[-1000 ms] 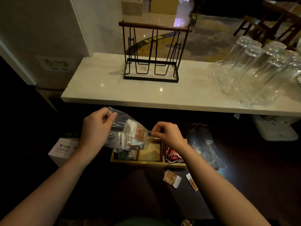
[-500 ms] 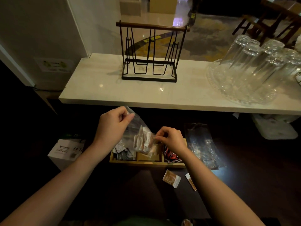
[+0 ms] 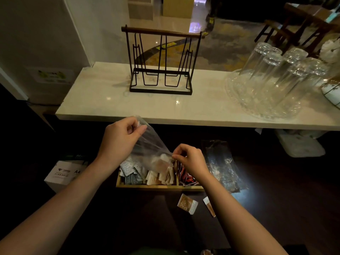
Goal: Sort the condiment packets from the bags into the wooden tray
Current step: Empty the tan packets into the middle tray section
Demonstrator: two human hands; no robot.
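1. The clear plastic bag is thin, see-through and crinkled, stretched taut between both hands above the wooden tray.
2. Its long axis runs diagonally, from high on the left down to the right; the lower end hangs over the tray's middle compartment.
3. Pale tan and white condiment packets lie heaped in that middle compartment, partly under the bag's lower end; whether any remain inside the bag cannot be told.
4. The left hand pinches the bag's upper end between thumb and curled fingers.
5. The right hand pinches the lower end between thumb and forefinger, its other fingers curled in.
6. The tray's left compartment holds white-and-blue packets; the right one holds red-and-black packets.
7. Just in front of the tray, a brown-and-white packet and a narrow stick packet lie loose on the dark table.
8. A second, crumpled plastic bag lies right of the tray.
9. Beyond, a pale marble counter carries a black wire rack and upturned glasses on a glass tray.
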